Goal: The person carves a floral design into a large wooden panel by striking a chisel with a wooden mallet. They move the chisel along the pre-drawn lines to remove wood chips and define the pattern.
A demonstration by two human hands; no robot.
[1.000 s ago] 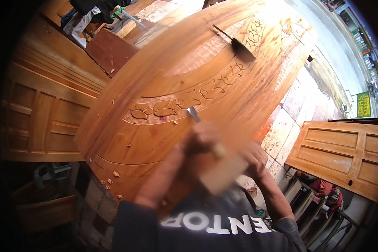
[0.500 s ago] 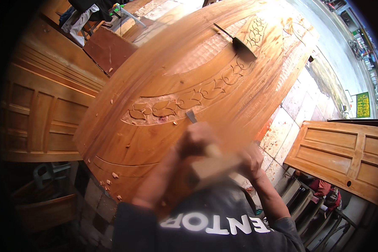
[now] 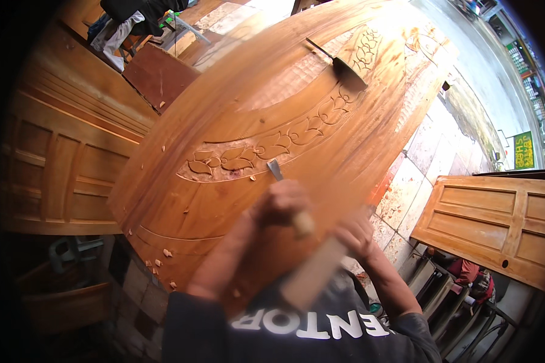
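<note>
My left hand [image 3: 283,201] is wrapped around a chisel [image 3: 275,169]. Its metal blade tip rests at the lower edge of a carved leaf band [image 3: 239,158] on a large wooden panel [image 3: 206,202], and the pale handle end sticks out below my fist. Over on the right, my right hand [image 3: 357,235] grips a wooden mallet [image 3: 315,275], smeared by motion. The mallet's block lies in front of my dark shirt, apart from the chisel handle. Wood chips [image 3: 166,253] are scattered on the panel's near left part.
A dark, flat-headed tool with a thin handle [image 3: 349,75] lies farther up the panel. Panelled wooden doors stand left [image 3: 60,163] and right [image 3: 490,227]. Tiled floor [image 3: 421,151] with shavings runs along the right side. A plastic stool [image 3: 72,251] sits at lower left.
The mallet has swung away from the chisel handle, down toward my body. My left hand and the chisel stay almost in place at the carved band.
</note>
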